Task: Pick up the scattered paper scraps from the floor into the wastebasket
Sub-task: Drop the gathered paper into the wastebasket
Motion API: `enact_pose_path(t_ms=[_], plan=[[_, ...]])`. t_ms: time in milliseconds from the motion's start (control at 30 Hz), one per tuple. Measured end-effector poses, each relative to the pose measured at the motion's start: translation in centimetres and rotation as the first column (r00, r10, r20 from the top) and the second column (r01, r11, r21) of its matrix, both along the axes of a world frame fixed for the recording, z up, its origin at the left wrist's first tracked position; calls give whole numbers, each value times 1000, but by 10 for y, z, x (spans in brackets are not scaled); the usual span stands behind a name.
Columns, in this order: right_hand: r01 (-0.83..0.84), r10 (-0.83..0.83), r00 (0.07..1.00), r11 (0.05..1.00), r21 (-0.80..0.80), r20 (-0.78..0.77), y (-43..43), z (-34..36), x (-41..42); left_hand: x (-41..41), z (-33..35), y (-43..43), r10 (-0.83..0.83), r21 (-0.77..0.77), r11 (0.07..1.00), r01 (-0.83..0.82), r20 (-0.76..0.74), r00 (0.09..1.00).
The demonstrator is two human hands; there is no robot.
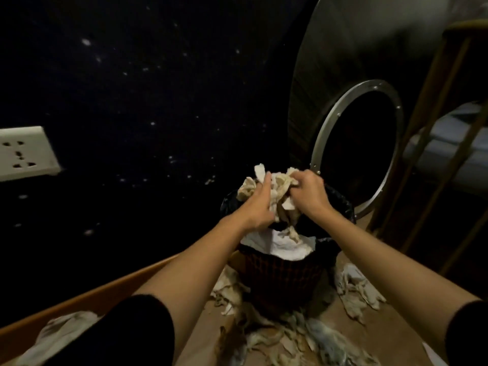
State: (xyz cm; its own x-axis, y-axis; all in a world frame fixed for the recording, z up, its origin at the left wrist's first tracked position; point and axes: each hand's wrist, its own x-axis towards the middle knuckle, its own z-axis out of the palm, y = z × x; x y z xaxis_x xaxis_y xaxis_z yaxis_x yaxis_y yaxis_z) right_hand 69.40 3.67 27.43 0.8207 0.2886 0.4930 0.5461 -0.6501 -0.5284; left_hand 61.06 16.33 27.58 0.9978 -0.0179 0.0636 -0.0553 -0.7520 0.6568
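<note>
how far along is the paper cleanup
Partly done. White paper already sits in the wastebasket. Left hand and right hand hold a crumpled bunch above it. Scraps on the floor around its base remain.

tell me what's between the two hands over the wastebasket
A crumpled bundle of paper scraps, gripped from both sides by the left hand and right hand, above the wastebasket. The head view shows it.

Left hand (257, 204), right hand (307, 192) clenched
</note>
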Motion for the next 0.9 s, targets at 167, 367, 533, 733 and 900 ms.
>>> enact_pose_path(t_ms=[167,367,533,733,900], plan=[[-144,-38,917,897,-418,-397,-6,-66,34,-20,-56,22,25,256,966,-47,89,996],[-320,149,813,922,-218,-563,-11,-36,-2,-56,-68,38,118,204,957,-208,382,917],[-309,233,943,877,-367,-239,-23,-49,-65,-81,-92,33,61,379,912,-160,262,963],[-218,201,950,975,-49,-239,-30,-41,-62,-98,-92,7,93,455,883,-116,73,993],[-55,19,970,989,-140,-242,-40,-13,-23,-82,-78,-25,80,475,877,-72,2,997]])
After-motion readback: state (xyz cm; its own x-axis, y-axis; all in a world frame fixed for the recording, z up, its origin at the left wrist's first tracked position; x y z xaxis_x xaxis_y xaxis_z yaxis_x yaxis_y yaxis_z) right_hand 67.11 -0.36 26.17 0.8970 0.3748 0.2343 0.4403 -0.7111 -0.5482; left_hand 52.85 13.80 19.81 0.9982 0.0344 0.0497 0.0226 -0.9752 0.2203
